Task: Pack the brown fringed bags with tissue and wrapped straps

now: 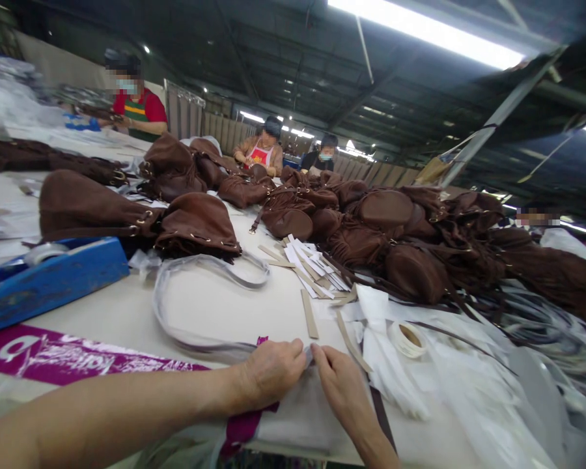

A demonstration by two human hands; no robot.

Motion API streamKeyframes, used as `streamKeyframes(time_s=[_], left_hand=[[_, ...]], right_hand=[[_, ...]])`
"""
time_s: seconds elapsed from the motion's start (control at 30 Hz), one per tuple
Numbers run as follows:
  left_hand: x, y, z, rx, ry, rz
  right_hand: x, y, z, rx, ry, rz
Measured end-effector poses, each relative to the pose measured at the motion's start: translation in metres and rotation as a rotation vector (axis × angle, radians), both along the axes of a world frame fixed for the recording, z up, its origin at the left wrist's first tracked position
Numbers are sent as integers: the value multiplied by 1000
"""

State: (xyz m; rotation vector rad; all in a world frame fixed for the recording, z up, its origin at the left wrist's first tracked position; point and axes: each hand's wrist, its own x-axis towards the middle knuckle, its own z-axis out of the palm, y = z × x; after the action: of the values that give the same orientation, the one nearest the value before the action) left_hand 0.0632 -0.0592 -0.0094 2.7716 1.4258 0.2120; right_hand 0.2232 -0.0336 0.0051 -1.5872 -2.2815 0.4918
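Note:
A long strap in clear plastic wrapping (162,312) loops over the table and runs into my left hand (274,372), whose fingers are closed round its near end. My right hand (340,384) meets it at the fingertips, thumb and fingers pinched. Between the two hands shows a small greyish, film-like piece (308,356), most of it covered by the fingers. Just beyond lie a beige strip (309,314) and a heap of white and beige paper strips (317,267). A roll of white tape (407,340) rests to the right of my right hand.
Brown drawstring bags (385,208) are piled across the far side. A blue tape dispenser (63,277) stands at left, above a purple printed strip (88,357). White wrapping sheets (473,384) cover the right. Several people, including one in a red top (153,111), are farther back.

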Motion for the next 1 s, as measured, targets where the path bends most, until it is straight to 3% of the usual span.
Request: streamKeyframes(time_s=[0.2,0.37,0.5,0.67,0.9,1.0], left_hand=[[-2,3,0,-49,-53,-46],[-3,6,-12,-62,-144,-45],[-6,4,-16,-13,-93,-89],[-10,-6,-8,-14,-71,-138],[-14,-15,-4,-65,-121,-98],[-17,-13,-5,-92,-177,-86]], right_hand=[[-14,10,15,16,-146,-1],[-29,12,20,74,-263,-6],[-30,12,21,70,-246,174],[-11,14,24,-35,-143,417],[0,12,13,87,-200,452],[2,9,10,110,-244,546]])
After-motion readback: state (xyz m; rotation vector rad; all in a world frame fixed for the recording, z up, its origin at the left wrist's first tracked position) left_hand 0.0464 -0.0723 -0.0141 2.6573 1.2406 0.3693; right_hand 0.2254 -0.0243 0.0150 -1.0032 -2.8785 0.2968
